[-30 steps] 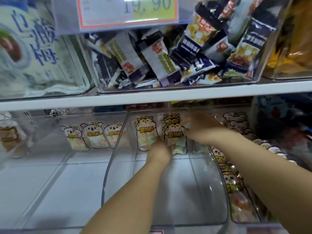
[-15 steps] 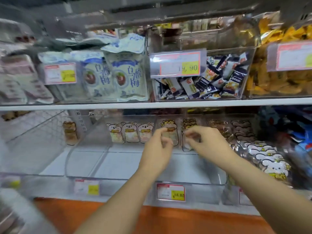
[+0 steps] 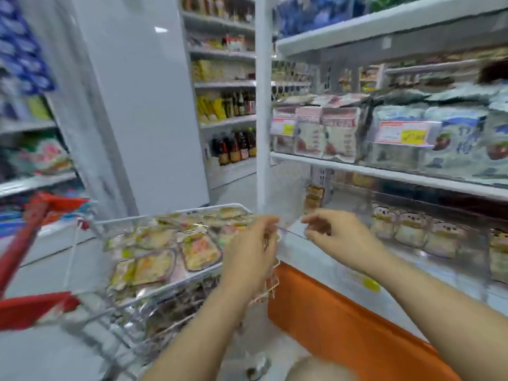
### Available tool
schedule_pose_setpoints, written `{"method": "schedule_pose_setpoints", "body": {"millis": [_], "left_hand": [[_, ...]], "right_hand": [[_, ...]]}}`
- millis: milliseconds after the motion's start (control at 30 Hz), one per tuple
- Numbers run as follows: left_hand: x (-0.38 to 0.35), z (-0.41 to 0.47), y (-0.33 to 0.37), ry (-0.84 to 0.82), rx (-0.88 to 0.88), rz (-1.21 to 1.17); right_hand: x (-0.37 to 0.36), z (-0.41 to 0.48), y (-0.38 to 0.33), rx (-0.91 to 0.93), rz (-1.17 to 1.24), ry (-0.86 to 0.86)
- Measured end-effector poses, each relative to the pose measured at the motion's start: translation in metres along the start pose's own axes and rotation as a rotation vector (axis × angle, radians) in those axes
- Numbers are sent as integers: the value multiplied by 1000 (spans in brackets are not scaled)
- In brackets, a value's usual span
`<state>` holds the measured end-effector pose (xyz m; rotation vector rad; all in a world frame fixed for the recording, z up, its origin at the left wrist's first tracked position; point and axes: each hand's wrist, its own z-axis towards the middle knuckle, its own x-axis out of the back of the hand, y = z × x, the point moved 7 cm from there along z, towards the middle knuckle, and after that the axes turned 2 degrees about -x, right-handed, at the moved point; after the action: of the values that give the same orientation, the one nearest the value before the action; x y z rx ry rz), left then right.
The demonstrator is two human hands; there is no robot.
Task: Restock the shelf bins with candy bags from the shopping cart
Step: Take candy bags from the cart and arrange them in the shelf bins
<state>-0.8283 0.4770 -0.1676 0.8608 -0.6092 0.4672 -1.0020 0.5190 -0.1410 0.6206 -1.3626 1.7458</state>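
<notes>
The shopping cart (image 3: 90,224) stands at lower left, its top basket piled with several flat candy bags (image 3: 200,250). My left hand (image 3: 251,251) hovers over the basket's right edge, fingers loosely curled and holding nothing. My right hand (image 3: 338,235) is just right of it, in front of the clear shelf bins (image 3: 453,259), fingers bent and empty. A row of bear-print candy bags (image 3: 406,229) stands at the back of a bin on the lower shelf. The picture is blurred by motion.
The cart has a red handle (image 3: 19,243) at far left. An orange base panel (image 3: 343,325) runs under the shelf. The upper shelf (image 3: 384,174) carries bagged snacks and price tags. A white pillar (image 3: 154,105) and bottle shelves (image 3: 233,149) stand behind.
Both hands have come out of the clear bin, leaving the bags standing in it, and my view has swung left from the shelf toward the cart.
</notes>
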Motion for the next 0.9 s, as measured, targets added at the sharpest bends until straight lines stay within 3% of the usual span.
{"method": "schedule_pose_setpoints", "body": {"millis": [167,400,500,667,900], "left_hand": [[46,-6,-53,-3,44,330],[43,-17,-88,-91,130,591],[42,-16,-91,-135,210,619],[39,-15,-95,-199,277,583],[43,-15,-96,-208,298,533]], "right_hand": [[-81,45,-45,128,-37,-224],[-118,75,-35,-45,133,-160],[-129,81,-31,-176,237,-151],[-142,80,-37,-238,162,-126],[-151,81,-21,-385,509,-152]]}}
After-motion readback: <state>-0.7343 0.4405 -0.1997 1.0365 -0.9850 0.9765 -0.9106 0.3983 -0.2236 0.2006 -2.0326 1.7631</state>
